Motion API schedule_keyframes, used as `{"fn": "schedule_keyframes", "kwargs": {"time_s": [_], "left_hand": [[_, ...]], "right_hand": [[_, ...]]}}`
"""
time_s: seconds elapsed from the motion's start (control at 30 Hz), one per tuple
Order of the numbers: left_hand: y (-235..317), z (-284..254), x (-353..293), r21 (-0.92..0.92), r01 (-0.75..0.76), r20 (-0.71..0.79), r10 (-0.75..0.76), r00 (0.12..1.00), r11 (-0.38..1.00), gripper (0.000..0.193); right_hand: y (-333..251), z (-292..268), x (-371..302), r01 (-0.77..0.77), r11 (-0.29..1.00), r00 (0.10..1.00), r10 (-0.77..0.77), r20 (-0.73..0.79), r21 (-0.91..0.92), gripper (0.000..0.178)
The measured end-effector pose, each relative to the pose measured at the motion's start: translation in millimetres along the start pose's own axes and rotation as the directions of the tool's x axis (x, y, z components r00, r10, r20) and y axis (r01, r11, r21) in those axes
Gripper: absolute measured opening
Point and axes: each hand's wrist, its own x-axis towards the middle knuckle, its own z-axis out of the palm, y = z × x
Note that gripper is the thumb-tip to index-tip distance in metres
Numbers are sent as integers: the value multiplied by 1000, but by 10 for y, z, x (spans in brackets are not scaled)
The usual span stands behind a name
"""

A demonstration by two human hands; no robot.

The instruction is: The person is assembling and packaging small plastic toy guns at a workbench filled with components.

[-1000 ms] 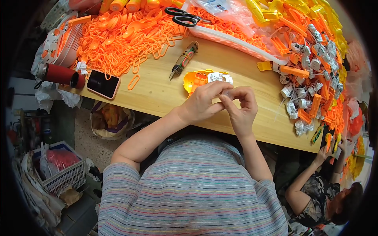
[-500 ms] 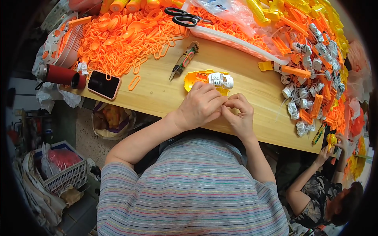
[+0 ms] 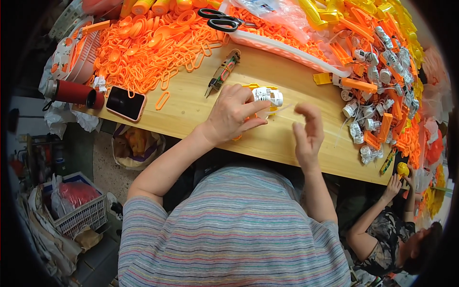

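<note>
The smooth, pale wooden counter is covered at the far left by a heap of glossy orange plastic links and spoons, and at the right by a jumble of white rounded parts and orange strips. On the floor at the left, a slatted, pale crate is loaded with a red plastic bundle. At the far side, a long, shallow white tray is filled with small orange pieces. Under the near left edge, yellow-orange things are held in a pale bag. A cylindrical red flask is laid beside a flat phone. The left hand is held over a curved yellow shell, in which a ribbed white part is seated; its thumb and forefinger are parted, but whether anything is held in this grip cannot be told. The right hand is raised, blurred, right of the shell, its grip spread.
</note>
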Motion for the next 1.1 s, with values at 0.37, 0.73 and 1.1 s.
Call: {"fn": "schedule_keyframes", "kwargs": {"time_s": [0.37, 0.73, 1.1], "left_hand": [[56, -145, -48, -458, 351, 201, -290, 936, 817, 42], [-60, -232, 26, -735, 610, 469, -429, 772, 296, 36], [-51, -187, 79, -569, 494, 329, -369, 869, 657, 31]], "right_hand": [[214, -22, 673, 411, 792, 770, -36, 636, -452, 80], [290, -43, 670, 381, 846, 785, -83, 613, -372, 71], [277, -34, 748, 224, 922, 782, 23, 623, -315, 68]]}}
